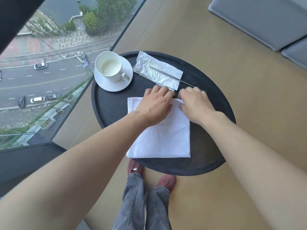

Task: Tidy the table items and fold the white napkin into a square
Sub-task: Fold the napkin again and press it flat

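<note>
A white cloth napkin lies flat on the round black table, folded into a rough rectangle. My left hand presses palm-down on its far half, fingers reaching just past the far edge. My right hand pinches the napkin's far right corner with bent fingers. Behind them lies a crumpled white paper wrapper with a thin metal stick across it. A white cup with a little milky liquid stands on a white saucer at the far left.
The table stands next to a floor-to-ceiling window on the left. Grey cushions lie at the upper right on the wooden floor. My legs and red shoes are at the table's near edge.
</note>
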{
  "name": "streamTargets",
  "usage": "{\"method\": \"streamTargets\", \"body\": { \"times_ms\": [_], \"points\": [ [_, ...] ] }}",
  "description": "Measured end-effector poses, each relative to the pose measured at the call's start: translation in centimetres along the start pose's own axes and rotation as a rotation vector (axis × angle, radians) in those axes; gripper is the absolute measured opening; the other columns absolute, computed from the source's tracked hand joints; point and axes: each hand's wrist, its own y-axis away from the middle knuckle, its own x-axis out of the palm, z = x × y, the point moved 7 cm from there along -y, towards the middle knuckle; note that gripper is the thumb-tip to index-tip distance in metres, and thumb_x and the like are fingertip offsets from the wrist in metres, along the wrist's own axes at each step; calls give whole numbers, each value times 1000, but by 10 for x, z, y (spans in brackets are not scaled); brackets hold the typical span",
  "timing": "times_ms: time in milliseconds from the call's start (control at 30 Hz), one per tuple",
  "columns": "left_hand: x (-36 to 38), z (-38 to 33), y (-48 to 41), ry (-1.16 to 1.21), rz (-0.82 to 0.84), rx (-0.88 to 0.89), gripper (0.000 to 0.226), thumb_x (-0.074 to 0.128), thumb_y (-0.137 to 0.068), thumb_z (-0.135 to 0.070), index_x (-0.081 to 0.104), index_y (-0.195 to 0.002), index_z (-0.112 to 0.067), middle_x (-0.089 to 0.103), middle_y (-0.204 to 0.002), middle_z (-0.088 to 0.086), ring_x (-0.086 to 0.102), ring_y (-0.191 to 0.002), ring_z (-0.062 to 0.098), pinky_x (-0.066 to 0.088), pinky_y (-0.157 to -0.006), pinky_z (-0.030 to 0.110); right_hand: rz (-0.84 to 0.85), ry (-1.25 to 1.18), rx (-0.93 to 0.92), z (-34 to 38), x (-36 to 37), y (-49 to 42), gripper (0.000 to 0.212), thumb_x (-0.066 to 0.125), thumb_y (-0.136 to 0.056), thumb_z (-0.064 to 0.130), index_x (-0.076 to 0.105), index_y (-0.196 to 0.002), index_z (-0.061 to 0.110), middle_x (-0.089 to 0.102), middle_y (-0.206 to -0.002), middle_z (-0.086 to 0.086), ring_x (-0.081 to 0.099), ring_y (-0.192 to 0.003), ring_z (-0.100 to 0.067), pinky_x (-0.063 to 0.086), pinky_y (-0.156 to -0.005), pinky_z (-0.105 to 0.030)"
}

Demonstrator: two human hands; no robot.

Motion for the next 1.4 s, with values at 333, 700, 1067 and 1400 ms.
{"method": "streamTargets", "body": {
  "times_ms": [333,700,1067,1400],
  "points": [
    [-51,39,10,180,304,-46,43,62,-98,-39,35,-69,-20,45,-66,-2,46,-67,25,31,-58,37,160,-934,113,-60,-20,47,19,82,-83,27,64,-79,22,61,-74,9,51,-69,-11,41,-70,-29],
    [-157,31,51,1245,-346,-91,6,66,-98,-18,62,-95,-15,53,-87,16,38,-75,34,20,-68,54,-289,-1742,-94,-70,-104,73,14,73,-87,27,62,-91,19,61,-97,-6,57,-96,-21,46,-90,-36],
    [-36,19,165,1018,-196,-322,14,53,-102,-36,64,-106,-28,68,-98,-6,60,-89,13,46,-79,29,-243,-1154,158,-32,17,141,16,50,-105,30,54,-94,19,54,-84,14,48,-79,-5,40,-72,-23],
    [-2,25,154,762,-120,-574,22,40,-108,-40,46,-99,-21,59,-80,-2,53,-74,10,39,-63,21,-188,-877,326,-25,43,133,21,38,-108,33,44,-102,14,60,-89,-2,54,-78,-23,41,-67,-39]
  ]
}}
